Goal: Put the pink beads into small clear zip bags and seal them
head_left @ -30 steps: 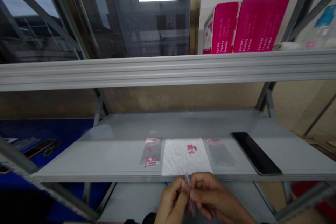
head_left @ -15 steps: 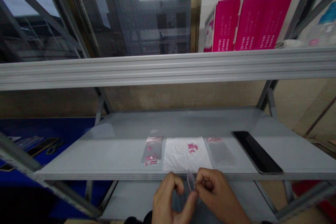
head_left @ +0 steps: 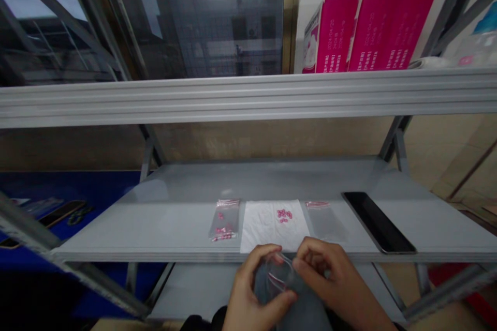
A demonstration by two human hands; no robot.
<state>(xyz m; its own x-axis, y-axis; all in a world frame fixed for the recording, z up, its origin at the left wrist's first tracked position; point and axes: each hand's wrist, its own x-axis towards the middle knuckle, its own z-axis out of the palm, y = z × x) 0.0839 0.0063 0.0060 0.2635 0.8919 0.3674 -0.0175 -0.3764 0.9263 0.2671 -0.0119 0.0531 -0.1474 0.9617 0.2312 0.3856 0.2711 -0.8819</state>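
Observation:
A clear zip bag (head_left: 278, 275) with a reddish line along its mouth is held in front of the shelf's edge, its mouth spread into a round loop. My left hand (head_left: 252, 289) curves around the bag, with fingers on the far side and the thumb on the near side. At the bag's right edge, my right hand (head_left: 330, 276) has thumb and finger pinched. Just beyond my hands, pink beads (head_left: 284, 215) lie on a white tissue (head_left: 258, 225). Left of the tissue is a zip bag with pink beads inside (head_left: 225, 221); right of it lies a flat clear zip bag (head_left: 326, 222).
A dark phone or tablet (head_left: 376, 222) lies on the grey shelf (head_left: 174, 217) at right. Above runs a metal rail (head_left: 233, 98), with magenta boxes (head_left: 380, 31) behind it. Scissors (head_left: 79, 214) and another phone (head_left: 64, 213) lie on a blue surface at left.
The held bag's mouth has gone from a narrow fold to a wide round loop. My right hand has shifted slightly right and up, and my left hand is spread wider.

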